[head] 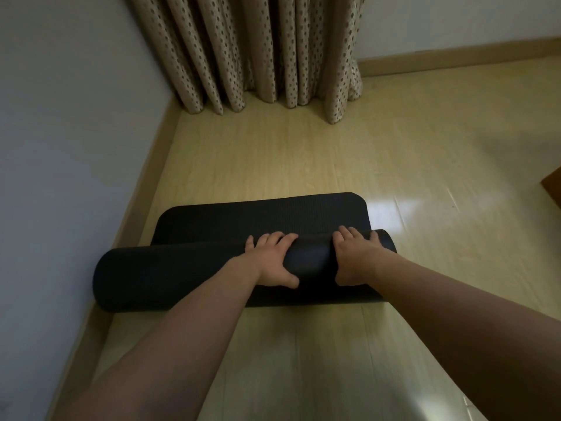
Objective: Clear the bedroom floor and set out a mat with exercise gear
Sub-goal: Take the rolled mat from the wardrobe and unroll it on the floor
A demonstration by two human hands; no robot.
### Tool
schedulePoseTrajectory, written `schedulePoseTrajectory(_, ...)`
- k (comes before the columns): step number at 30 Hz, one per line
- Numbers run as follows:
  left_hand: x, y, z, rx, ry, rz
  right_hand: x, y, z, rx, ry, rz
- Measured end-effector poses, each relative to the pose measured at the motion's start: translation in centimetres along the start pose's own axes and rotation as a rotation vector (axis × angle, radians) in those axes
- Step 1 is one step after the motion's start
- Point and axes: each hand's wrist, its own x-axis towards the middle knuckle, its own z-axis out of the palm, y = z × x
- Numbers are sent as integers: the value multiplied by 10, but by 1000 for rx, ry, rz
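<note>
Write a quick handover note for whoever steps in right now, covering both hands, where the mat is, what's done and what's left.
Left hand: fingers curled over the top of the rolled part of the black mat, thumb on its near side.
Right hand: gripping the same roll nearer its right end.
Mat: lies on the wooden floor beside the left wall's skirting board; a short flat stretch already lies unrolled toward the curtain, most is still rolled.
Done: the floor in view is bare and unrolling has begun.
Left: unroll the rest toward yourself, flatten it, then set out exercise gear, none of which is in view.
</note>
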Motion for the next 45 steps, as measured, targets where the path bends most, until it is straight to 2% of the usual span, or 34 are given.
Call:
schedulePoseTrajectory(4,-6,-6,-18,-103,-85,-52,-2,-4,-23,71,-45,-27)
schedulePoseTrajectory(7,-12,-13,-27,-94,-80,-76,-5,-13,-30,-13,5,-64)
schedulePoseTrajectory(9,-16,-18,-25,-84,-117,-105,-5,-17,-23,-43,-51,-98)
schedulePoseTrajectory(13,-25,-24,-17,107,-335,-211,-6,-21,-6,75,-188,-113)
schedulePoseTrajectory(16,-31,-28,-10,57,-513,-297,-3,-27,5,15,-327,-100)
schedulePoseTrajectory(18,-33,-25,-2,41,-562,-308,-1,-31,13,-44,-381,-104)
schedulePoseTrajectory(21,-36,-19,5,131,-533,-264,2,-39,20,-59,-406,-100)
schedulePoseTrajectory(24,-38,-17,8,145,-497,-250,5,-39,17,109,-428,-89)
schedulePoseTrajectory(27,-40,-15,11,160,-450,-231,6,-38,17,164,-406,-105)
schedulePoseTrajectory(31,-38,-19,11,72,-462,-238,9,-43,19,173,-396,-106)
schedulePoseTrajectory(37,-32,-24,14,32,-484,-250,15,-46,15,218,-468,-82)
schedulePoseTrajectory(39,-35,-25,16,82,-443,-232,19,-48,14,313,-524,-52)
schedulePoseTrajectory(41,-38,-26,25,135,-380,-202,19,-49,18,531,-544,18)
schedulePoseTrajectory(43,-44,-30,37,149,-308,-195,17,-54,27,634,-418,58)
schedulePoseTrajectory(45,-51,-31,47,161,-251,-194,9,-61,38,542,-252,53)
